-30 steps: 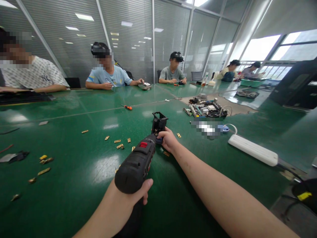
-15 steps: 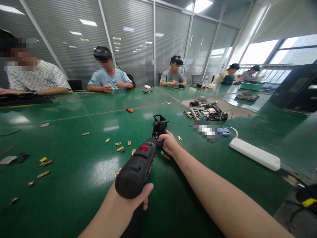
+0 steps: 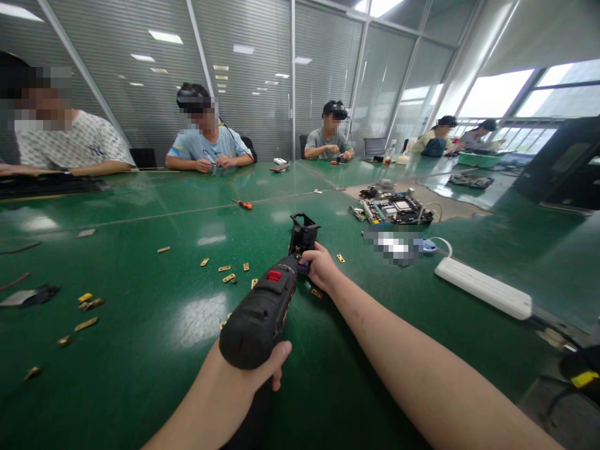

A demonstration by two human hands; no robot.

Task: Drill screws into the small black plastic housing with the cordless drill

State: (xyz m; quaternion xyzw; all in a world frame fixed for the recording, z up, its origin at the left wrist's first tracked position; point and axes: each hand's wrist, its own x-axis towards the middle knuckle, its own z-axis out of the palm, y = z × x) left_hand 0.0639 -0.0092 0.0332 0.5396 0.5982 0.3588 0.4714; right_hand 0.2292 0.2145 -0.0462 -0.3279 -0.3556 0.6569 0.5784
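Note:
My left hand (image 3: pixel 267 369) is wrapped round the handle of a black cordless drill (image 3: pixel 257 312) with a red switch on top. The drill points away from me, its front end at a black plastic housing (image 3: pixel 304 236). That housing is open-topped and box-like, with some brass-coloured metal inside. My right hand (image 3: pixel 321 265) grips its near right side, fingers closed. The drill's nose hides the bit and the exact point of contact. Several small brass plates lie around, among them one plate (image 3: pixel 340 258) just right of my right hand and another plate (image 3: pixel 229 278) left of the drill.
A circuit board (image 3: pixel 398 207) and a white power strip (image 3: pixel 482 287) lie to the right on the green table (image 3: pixel 154 325). Farther off is an orange-handled screwdriver (image 3: pixel 244 204). Brass bits (image 3: pixel 87 324) are scattered at left. Several people sit along the far side.
The view has shifted very slightly. Both hands, the drill and the black housing keep nearly the same places relative to each other.

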